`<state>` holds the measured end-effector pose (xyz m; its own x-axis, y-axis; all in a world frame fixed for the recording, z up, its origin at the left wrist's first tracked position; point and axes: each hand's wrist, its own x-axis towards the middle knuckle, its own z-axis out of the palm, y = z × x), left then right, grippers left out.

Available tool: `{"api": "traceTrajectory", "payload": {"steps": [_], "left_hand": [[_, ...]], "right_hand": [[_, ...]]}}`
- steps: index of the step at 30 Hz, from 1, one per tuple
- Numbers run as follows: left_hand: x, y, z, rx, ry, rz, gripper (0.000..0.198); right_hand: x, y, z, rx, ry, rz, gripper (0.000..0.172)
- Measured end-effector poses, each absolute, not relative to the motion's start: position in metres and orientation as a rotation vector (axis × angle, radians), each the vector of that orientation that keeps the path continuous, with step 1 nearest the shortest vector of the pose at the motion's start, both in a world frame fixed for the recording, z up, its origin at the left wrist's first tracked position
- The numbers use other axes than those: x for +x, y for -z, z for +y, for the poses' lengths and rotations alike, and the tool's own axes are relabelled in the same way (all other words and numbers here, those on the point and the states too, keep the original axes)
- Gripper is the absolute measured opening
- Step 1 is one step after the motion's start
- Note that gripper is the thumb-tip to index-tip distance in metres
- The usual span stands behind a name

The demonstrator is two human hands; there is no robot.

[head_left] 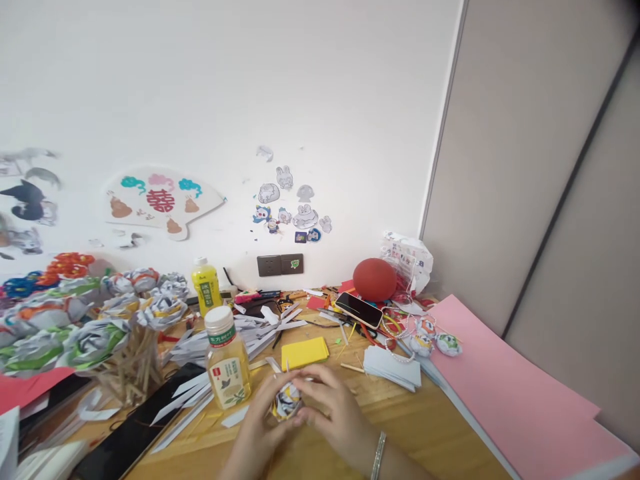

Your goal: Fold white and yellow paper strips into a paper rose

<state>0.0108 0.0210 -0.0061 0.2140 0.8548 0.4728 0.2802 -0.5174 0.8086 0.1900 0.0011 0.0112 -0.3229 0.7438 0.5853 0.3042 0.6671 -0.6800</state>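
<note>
Head camera view: a left hand (261, 412) and a right hand (334, 408) close around a white, yellow and grey paper flower (289, 401) held low over the front of a wooden tabletop (320, 453), their fingertips nearly meeting above it. The flower is rounded, with its crumpled side toward the camera; fingers cover much of it, and its long axis cannot be told.

Just beside the left hand, a white-capped bottle (227, 363) of pale amber liquid stands upright; behind it rises a yellow bottle (205, 287), also capped. At left, paper blooms (95, 343) crowd above wooden sticks (135, 367).

A yellow paper stack (304, 353) lies just beyond the hands, with a pale blue stack (393, 368) to the right. White paper strips (250, 337), a phone (359, 310), a red ball (375, 280) and pink sheets (500, 380) fill the surroundings
</note>
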Motion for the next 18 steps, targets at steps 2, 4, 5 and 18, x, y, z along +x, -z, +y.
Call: {"api": "traceTrajectory", "payload": {"steps": [2,4,5,18], "left_hand": [[0.006,0.004,0.029,1.86,-1.407,1.141,0.043],[0.0,0.004,0.036,1.868,-1.483,1.191,0.042],[-0.003,0.004,0.038,1.879,-1.476,1.203,0.041],[0.003,0.0,0.025,2.219,-1.226,1.249,0.023]], "right_hand": [[0.193,-0.011,0.004,-0.856,-0.536,-1.901,0.046],[0.201,-0.009,0.009,-0.957,-0.47,-1.866,0.044],[0.205,-0.008,0.012,-1.032,-0.437,-1.863,0.041],[0.214,0.005,0.022,-1.652,-0.167,-2.147,0.016]]}}
